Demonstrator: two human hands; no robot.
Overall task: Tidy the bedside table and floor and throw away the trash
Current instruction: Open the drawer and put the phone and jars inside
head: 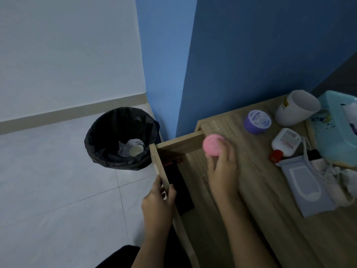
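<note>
Right hand (222, 169): holds pink jar (213, 145)
Left hand (158, 200): grips drawer edge (155, 160)
Right of jar: purple tub (257, 121)
Bin (100, 132): paper (124, 147), cup (136, 150)

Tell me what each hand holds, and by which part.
The right hand grips the pink jar by its near side. The left hand pinches the top edge of the open drawer front.
</note>
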